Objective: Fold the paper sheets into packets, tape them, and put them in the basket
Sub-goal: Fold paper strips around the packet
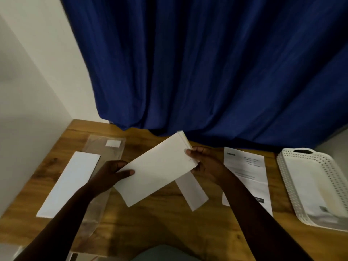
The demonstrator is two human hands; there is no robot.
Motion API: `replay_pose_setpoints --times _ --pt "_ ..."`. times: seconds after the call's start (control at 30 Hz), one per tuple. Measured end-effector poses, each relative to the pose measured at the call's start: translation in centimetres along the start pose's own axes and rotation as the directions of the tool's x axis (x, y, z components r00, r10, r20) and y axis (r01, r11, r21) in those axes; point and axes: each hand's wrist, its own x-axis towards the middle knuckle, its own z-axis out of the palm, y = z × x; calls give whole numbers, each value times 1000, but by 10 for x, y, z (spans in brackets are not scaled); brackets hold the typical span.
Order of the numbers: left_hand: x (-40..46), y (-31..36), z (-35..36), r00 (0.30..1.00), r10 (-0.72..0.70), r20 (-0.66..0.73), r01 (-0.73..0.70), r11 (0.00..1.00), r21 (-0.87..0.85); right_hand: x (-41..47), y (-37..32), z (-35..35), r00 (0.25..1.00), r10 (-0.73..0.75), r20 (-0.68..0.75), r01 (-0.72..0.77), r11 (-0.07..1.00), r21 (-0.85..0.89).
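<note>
A folded white paper packet (156,170) is held tilted above the middle of the wooden table (150,219). My left hand (111,174) grips its near left edge, and my right hand (205,164) pinches its far right end. Under the packet lies a narrow white strip (194,193). A printed sheet (248,178) lies flat to the right. The white perforated basket (290,185) stands at the far right, with folded paper (312,193) inside it. A long folded white sheet (69,183) lies at the left.
A clear plastic sleeve (111,146) with a small white label lies between the left sheet and my left arm. A blue curtain (207,63) hangs over the table's far edge. A white wall (28,91) borders the left side.
</note>
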Motion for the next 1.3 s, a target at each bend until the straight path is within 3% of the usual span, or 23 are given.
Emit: replay_pose_setpoints --times 0.2,0.3,0.37,0.47,0.53,0.7,0.83,0.9,1.0,1.13,1.3 --pt "18 18 6 998 64 -30 -58 984 170 -24 -3 -19 999 4 44 -11 987 159" --pt "22 19 10 991 84 -109 -59 976 211 -35 -4 -19 998 -6 70 -8 979 204" --pt "21 17 11 979 81 -186 -40 976 216 -40 -6 -15 996 -48 69 38 989 139" --pt "18 9 7 950 110 -294 -36 969 245 -42 -11 -5 981 -193 24 194 973 -122" --pt "13 7 4 933 126 -337 -33 963 268 -38 -15 2 947 -321 2 305 897 -321" --pt "-8 -3 -8 907 196 -374 -78 948 308 -31 -22 11 852 -523 -34 432 737 -520" --pt "-33 -15 -10 930 291 -224 -190 903 385 -30 -17 19 677 -715 176 650 469 -597" --pt "-43 -24 -5 958 242 -154 -160 897 413 -29 1 24 701 -696 156 648 531 -545" --pt "-55 -46 10 976 201 -80 -130 841 525 -26 48 23 778 -621 89 535 583 -611" --pt "-63 -66 44 996 63 60 -87 770 632 -30 110 14 928 -370 36 317 737 -597" --pt "-50 -60 96 973 66 219 -198 724 661 -45 145 8 994 -104 32 99 729 -677"
